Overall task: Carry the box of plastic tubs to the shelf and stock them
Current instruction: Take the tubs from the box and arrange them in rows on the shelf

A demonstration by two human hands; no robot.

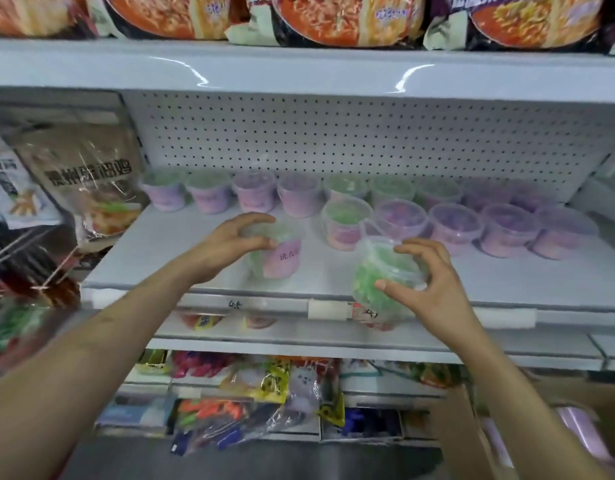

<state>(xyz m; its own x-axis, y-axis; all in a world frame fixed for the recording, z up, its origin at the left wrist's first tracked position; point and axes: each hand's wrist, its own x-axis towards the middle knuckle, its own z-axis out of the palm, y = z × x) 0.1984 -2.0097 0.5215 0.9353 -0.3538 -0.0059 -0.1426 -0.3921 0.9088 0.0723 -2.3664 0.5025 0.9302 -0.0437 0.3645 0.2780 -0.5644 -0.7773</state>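
Observation:
My left hand (230, 245) grips a clear plastic tub (276, 256) with green contents and a pink label, held over the front of the white shelf (181, 251). My right hand (427, 282) holds a second clear tub (382, 271) of green contents, tilted, at the shelf's front edge. Several lidded tubs with pink labels stand in two rows at the back of the shelf, such as one with green contents (346, 223) and a purple one (455, 226). The cardboard box (472, 434) sits at the lower right, partly out of view.
Noodle packets (334, 19) fill the shelf above. A snack bag (91, 181) hangs at the left. Packaged goods (250, 393) crowd the lower shelves. A price strip (330, 308) runs along the shelf's front edge. A perforated back panel (334, 133) stands behind the tubs.

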